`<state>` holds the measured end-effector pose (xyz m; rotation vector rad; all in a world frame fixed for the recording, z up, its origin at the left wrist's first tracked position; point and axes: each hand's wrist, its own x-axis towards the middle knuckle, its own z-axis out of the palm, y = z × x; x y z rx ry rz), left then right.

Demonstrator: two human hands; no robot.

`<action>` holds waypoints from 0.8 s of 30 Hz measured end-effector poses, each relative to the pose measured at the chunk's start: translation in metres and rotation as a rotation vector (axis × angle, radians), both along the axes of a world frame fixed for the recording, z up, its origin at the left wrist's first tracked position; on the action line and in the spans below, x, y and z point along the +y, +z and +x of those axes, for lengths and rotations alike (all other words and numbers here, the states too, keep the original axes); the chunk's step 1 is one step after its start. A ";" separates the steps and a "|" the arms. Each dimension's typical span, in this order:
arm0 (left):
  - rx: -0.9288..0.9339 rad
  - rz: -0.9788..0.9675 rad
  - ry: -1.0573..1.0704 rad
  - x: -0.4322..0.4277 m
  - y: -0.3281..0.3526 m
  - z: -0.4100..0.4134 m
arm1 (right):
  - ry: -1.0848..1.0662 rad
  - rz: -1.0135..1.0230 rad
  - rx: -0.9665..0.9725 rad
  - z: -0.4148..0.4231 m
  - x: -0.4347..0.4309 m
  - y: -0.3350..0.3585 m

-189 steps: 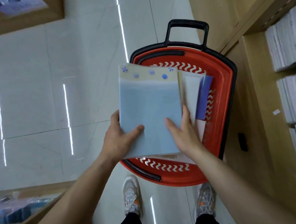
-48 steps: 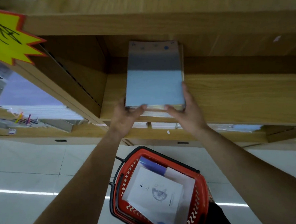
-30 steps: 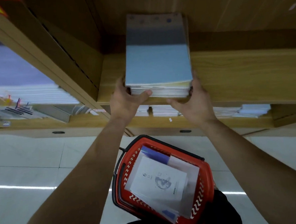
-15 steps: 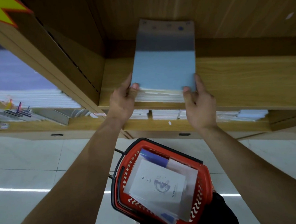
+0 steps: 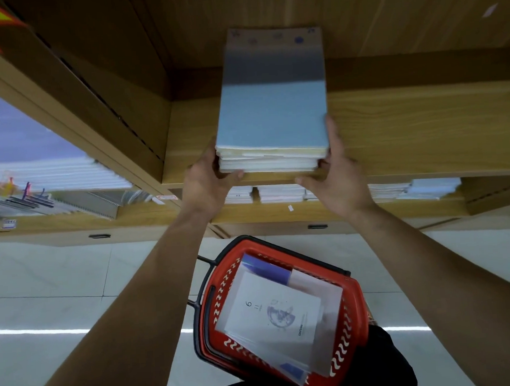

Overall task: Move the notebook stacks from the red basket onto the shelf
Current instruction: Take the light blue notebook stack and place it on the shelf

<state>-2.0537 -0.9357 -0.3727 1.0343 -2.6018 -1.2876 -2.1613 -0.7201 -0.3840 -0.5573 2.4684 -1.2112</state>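
Shadow dims the far end of the blue-covered paper notebook stack (image 5: 272,111) on the wooden shelf (image 5: 417,129); left hand (image 5: 207,185) and right hand (image 5: 338,178) clasp its near corners, fingertips partly hidden.

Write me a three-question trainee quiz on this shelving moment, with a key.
1. True or false: the red basket is empty.
2. Which hand grips the blue-covered notebook stack lying on the wooden shelf? A. left hand only. B. right hand only. C. both hands.
3. What number is printed on the top white booklet in the basket?

Key: 1. False, notebooks remain in it. 2. C. 3. Six.
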 end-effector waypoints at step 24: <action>0.099 0.335 0.221 0.020 0.032 -0.023 | -0.190 -0.231 -0.105 -0.037 -0.055 0.029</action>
